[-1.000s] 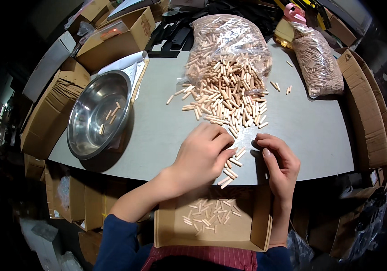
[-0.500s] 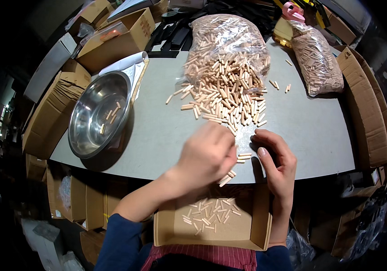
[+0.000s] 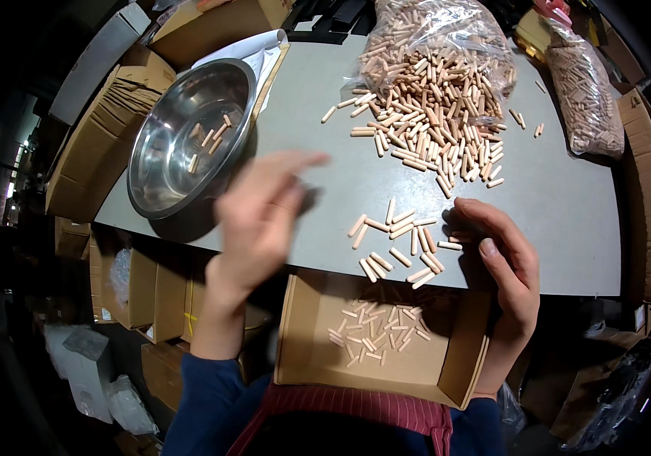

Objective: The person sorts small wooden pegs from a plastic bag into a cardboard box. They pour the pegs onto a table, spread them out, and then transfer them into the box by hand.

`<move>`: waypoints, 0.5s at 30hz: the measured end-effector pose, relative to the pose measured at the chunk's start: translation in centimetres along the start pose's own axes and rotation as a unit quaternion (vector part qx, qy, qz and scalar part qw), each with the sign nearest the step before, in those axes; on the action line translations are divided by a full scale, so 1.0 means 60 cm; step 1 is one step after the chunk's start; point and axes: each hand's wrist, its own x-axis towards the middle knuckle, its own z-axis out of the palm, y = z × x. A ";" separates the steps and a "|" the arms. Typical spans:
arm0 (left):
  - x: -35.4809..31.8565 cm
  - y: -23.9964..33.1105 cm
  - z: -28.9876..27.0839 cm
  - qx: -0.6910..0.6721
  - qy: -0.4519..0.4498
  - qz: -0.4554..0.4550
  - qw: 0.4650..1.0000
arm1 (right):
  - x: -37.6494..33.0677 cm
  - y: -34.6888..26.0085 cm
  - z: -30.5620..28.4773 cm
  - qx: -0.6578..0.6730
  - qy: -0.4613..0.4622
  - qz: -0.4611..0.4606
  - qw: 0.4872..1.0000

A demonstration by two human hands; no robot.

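Observation:
Motion smears my left hand (image 3: 261, 216) in the air over the table's front edge, just right of the steel bowl (image 3: 137, 167). Its index finger points right; whether the other fingers hold anything cannot be made out. My right hand (image 3: 511, 270) rests open at the table's front edge, curved with thumb and fingers apart. Several small wooden dowels (image 3: 400, 257) lie spread out left of it, some close to its fingers. Behind them is a larger heap of dowels (image 3: 439, 121) spilling from a clear plastic bag (image 3: 447, 30). Below the edge, an open cardboard box (image 3: 318, 378) contains scattered dowels.
A few dowels lie inside the bowl. A second, full bag of dowels (image 3: 584, 99) stands at the far right beside a cardboard carton (image 3: 648, 144). More cartons (image 3: 101, 144) line the left side, and papers (image 3: 268, 57) lie behind the bowl.
My left hand has swung left from the front dowels toward the bowl. More loose dowels now show in front of the heap. The view has shifted; my right hand stays near the edge.

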 end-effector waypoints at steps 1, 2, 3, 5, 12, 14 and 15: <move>-0.007 -0.007 0.024 -0.030 -0.056 -0.001 0.998 | 0.000 0.000 -0.003 -0.001 -0.013 -0.005 1.000; -0.012 -0.015 0.046 -0.063 -0.113 0.001 0.992 | -0.001 -0.002 -0.006 -0.005 -0.022 -0.010 1.000; -0.013 -0.016 0.060 -0.050 -0.134 0.033 0.989 | -0.001 -0.002 -0.007 -0.021 -0.037 -0.012 0.999; -0.013 -0.017 0.080 -0.022 -0.177 0.097 0.979 | 0.005 0.001 -0.007 -0.050 -0.066 -0.015 0.996; -0.015 0.000 0.091 -0.016 -0.263 0.156 0.952 | 0.020 -0.008 -0.006 -0.257 -0.193 -0.053 0.945; -0.050 0.019 0.089 -0.052 -0.272 0.140 0.951 | 0.020 -0.009 -0.010 -0.274 -0.249 -0.093 0.924; -0.058 0.020 0.081 -0.062 -0.285 0.153 0.944 | 0.011 -0.017 -0.014 -0.240 -0.244 -0.063 0.937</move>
